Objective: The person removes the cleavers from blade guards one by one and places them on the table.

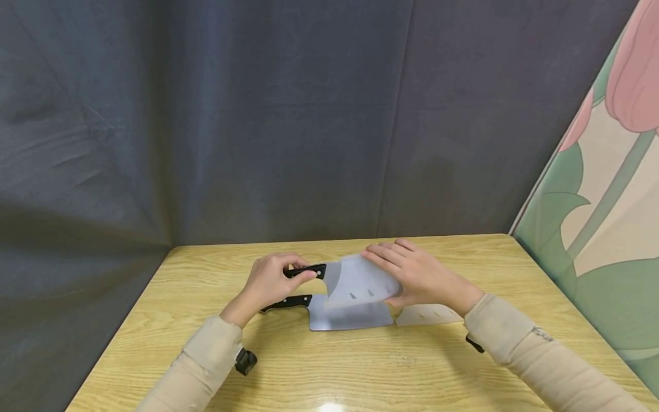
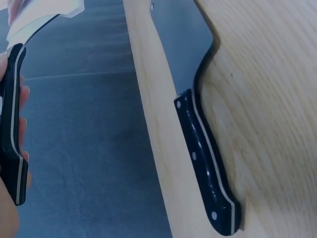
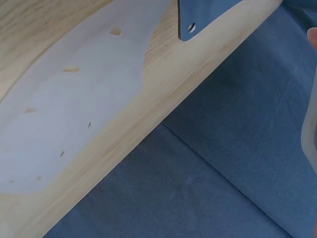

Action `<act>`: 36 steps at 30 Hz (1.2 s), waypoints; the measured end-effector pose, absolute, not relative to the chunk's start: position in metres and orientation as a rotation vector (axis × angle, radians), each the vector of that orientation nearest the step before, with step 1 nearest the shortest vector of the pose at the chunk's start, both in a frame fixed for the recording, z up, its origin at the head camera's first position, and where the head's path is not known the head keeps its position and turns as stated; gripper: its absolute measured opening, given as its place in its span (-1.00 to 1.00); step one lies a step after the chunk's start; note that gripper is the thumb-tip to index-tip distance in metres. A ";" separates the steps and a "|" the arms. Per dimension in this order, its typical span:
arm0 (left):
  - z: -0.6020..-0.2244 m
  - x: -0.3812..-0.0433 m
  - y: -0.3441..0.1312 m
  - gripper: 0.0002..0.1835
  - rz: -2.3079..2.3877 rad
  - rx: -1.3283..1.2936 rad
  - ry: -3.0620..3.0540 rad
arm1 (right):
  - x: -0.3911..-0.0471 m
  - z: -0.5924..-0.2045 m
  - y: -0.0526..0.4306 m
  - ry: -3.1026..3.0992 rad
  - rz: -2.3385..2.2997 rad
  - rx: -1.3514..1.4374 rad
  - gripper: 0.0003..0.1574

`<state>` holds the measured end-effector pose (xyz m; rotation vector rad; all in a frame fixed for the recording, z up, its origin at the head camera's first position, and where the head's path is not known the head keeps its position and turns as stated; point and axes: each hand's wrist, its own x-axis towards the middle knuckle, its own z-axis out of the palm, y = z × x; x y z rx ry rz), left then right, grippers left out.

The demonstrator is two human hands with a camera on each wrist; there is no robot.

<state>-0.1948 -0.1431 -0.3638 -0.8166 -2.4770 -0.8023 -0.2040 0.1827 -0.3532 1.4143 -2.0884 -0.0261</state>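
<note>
In the head view, my left hand (image 1: 269, 281) grips the black riveted handle of a kitchen knife (image 1: 320, 271), raised over the table. A translucent white blade cover (image 1: 355, 283) with small slots surrounds most of its blade. My right hand (image 1: 419, 274) holds that cover at its far end, thumb below and fingers over the top. Beneath them a cleaver (image 1: 352, 319) lies flat with its blade bare; the left wrist view shows its black handle (image 2: 205, 163). A second slotted white cover (image 3: 79, 94) rests on the table to the right, partly behind my right hand in the head view.
The wood-grain table (image 1: 329, 366) ends at a dark grey-blue curtain (image 1: 288, 126) along the back and left. A panel printed with tulips (image 1: 618, 229) stands along the right edge. A small black device (image 1: 245, 361) hangs under my left cuff.
</note>
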 end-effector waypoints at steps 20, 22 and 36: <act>-0.359 -0.188 -0.184 -0.75 -0.796 -0.735 -2.545 | -0.199 -0.354 0.237 -2.024 -0.016 1.378 0.30; -0.359 -0.187 -0.185 -0.75 -0.787 -0.734 -2.546 | -0.199 -0.355 0.235 -2.001 -0.017 1.379 0.31; -0.351 -0.171 -0.268 -0.88 -0.733 -0.468 -2.498 | -0.193 -0.336 0.305 -2.037 0.027 1.155 0.07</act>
